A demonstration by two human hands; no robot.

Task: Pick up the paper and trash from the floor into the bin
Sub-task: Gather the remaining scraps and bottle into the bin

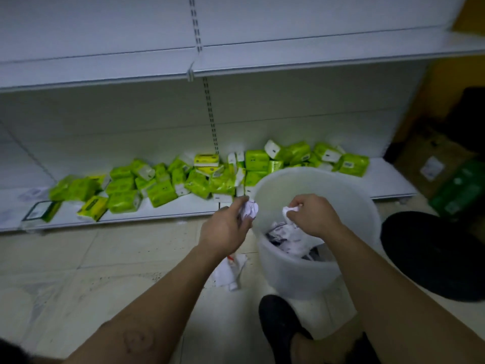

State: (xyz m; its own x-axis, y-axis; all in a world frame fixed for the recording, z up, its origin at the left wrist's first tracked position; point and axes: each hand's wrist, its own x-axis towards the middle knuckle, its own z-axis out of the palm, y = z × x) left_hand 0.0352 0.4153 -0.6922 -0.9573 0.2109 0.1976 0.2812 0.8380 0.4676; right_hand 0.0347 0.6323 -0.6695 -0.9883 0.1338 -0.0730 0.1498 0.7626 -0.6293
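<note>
Your left hand has its grip closed on a crumpled white wad, held just outside the left rim of the bin, touching or nearly touching it. Your right hand is over the bin's mouth, with its grip pinching a smaller white scrap between curled fingers. Inside the bin lies a heap of trash, white paper with darker bits among it. One more crumpled sheet, with a red mark on it, lies on the floor just left of the bin, below your left wrist.

The bin stands on the floor in front of the bottom shelf, where green packs lie jumbled in a row. Your black shoe is just near the bin's base. A black disc lies on the floor to the bin's right, and beyond it sit a brown box and a green box.
</note>
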